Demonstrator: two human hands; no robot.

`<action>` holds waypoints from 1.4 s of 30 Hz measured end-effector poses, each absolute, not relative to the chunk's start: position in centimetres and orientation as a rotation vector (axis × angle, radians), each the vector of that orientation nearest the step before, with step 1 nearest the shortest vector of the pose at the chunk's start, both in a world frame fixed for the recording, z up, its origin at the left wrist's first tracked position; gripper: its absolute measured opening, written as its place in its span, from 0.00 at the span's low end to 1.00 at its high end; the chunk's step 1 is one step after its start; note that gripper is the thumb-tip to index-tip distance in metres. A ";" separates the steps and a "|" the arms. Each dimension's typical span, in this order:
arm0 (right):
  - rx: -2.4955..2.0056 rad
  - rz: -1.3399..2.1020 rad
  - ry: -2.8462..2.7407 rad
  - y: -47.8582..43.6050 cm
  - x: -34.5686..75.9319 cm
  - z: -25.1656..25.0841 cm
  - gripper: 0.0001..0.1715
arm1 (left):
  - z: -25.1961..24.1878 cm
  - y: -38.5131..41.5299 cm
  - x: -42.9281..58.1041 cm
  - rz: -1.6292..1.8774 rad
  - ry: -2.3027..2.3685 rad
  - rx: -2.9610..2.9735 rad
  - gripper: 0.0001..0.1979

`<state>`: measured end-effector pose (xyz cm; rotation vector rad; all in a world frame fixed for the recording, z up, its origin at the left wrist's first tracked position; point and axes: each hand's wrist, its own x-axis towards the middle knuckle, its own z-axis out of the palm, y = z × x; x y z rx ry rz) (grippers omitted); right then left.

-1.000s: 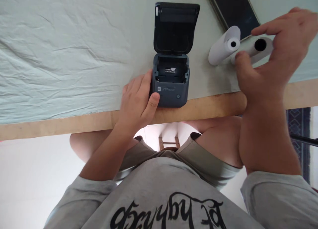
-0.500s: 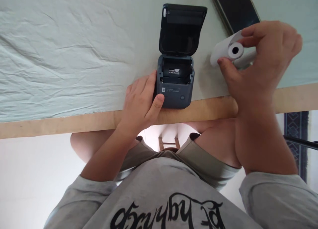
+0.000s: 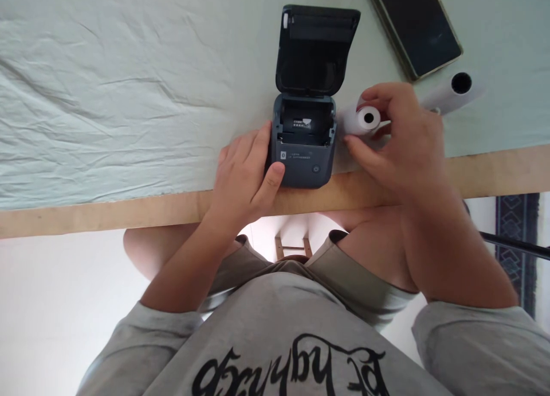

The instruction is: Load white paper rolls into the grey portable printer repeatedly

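The right hand (image 3: 399, 135) has its grip clamped on a white paper roll (image 3: 351, 124), with the thumb at the roll's 7 o'clock and a finger at 12. The roll sits at the hand's 9 o'clock, by the fingertips, and its round end with a dark hole shows. Just beside it, at its 9 o'clock, is a small dark label printer (image 3: 296, 175). The lid (image 3: 315, 58) stands open at 12 o'clock. At the printer's 8 o'clock, the left hand (image 3: 243, 169) touches its side, thumb on the front corner. I can't tell if that hand is squeezing. A second paper roll (image 3: 449, 95) lies at the right hand's 2 o'clock. A black phone (image 3: 416, 29) is at 1 o'clock. A pale green cloth (image 3: 141, 109) covers the counter (image 3: 365, 188).
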<state>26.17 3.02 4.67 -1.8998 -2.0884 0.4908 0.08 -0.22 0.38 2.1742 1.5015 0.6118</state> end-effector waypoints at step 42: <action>-1.276 0.328 -2.155 4.3 28.1 0.9 0.15 | 0.3 -0.2 0.0 0.625 1.494 2.221 0.42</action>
